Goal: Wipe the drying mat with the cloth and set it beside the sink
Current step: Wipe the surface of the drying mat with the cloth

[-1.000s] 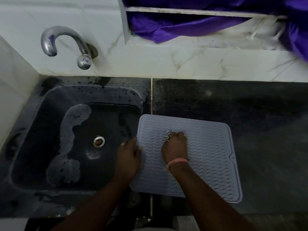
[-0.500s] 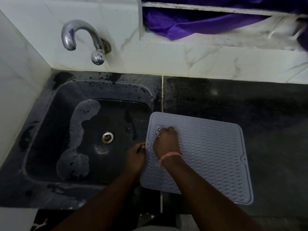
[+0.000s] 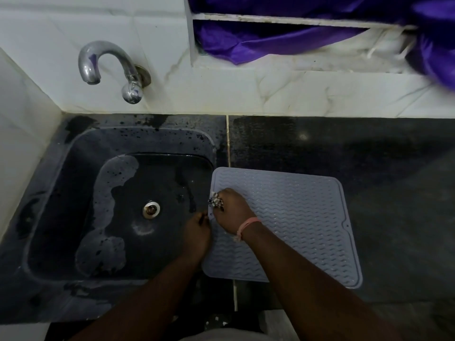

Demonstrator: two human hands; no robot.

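Observation:
A grey ribbed drying mat lies flat on the dark counter, its left edge reaching over the rim of the black sink. My right hand holds a small bunched patterned cloth and presses it onto the mat near its left edge. Just left of it, my left hand pinches the mat's left edge over the sink.
A chrome tap juts from the white marble wall above the sink. The sink floor has pale residue and a steel drain. Purple fabric hangs in the window recess. Dark counter stretches right of the mat.
My right hand has slid the cloth leftward across the mat to its left edge. My left hand stays at that edge.

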